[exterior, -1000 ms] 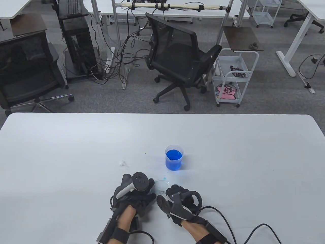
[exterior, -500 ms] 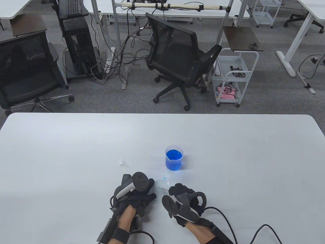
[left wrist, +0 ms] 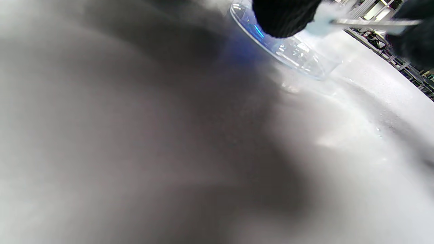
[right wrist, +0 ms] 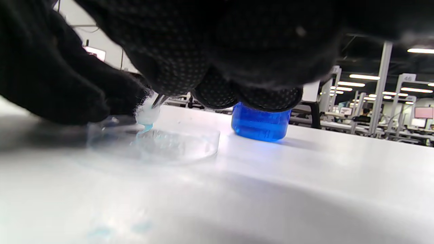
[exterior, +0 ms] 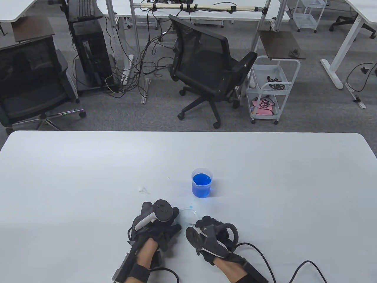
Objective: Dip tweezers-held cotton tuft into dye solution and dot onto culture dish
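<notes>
A clear culture dish (exterior: 186,214) lies on the white table (exterior: 88,177) between my two hands. My left hand (exterior: 174,218) holds the dish's left rim; one of its fingertips (left wrist: 284,18) rests on the rim of the dish (left wrist: 291,54). My right hand (exterior: 201,223) pinches metal tweezers (right wrist: 159,100) that grip a white cotton tuft (right wrist: 147,114). The tuft's blue-stained lower tip touches the floor of the dish (right wrist: 159,145) near its left side. A small plastic beaker of blue dye (exterior: 201,182) stands just beyond the dish, upright and untouched.
A small loose scrap of white cotton (exterior: 143,189) lies on the table, left of the beaker. Faint blue specks mark the table by the dish. The right glove's cable (exterior: 282,265) trails along the front edge. An office chair (exterior: 206,67) and a cart stand beyond the table.
My right hand has shifted slightly right and back towards me while holding the tweezers over the dish. The left hand, dish and beaker have not moved.
</notes>
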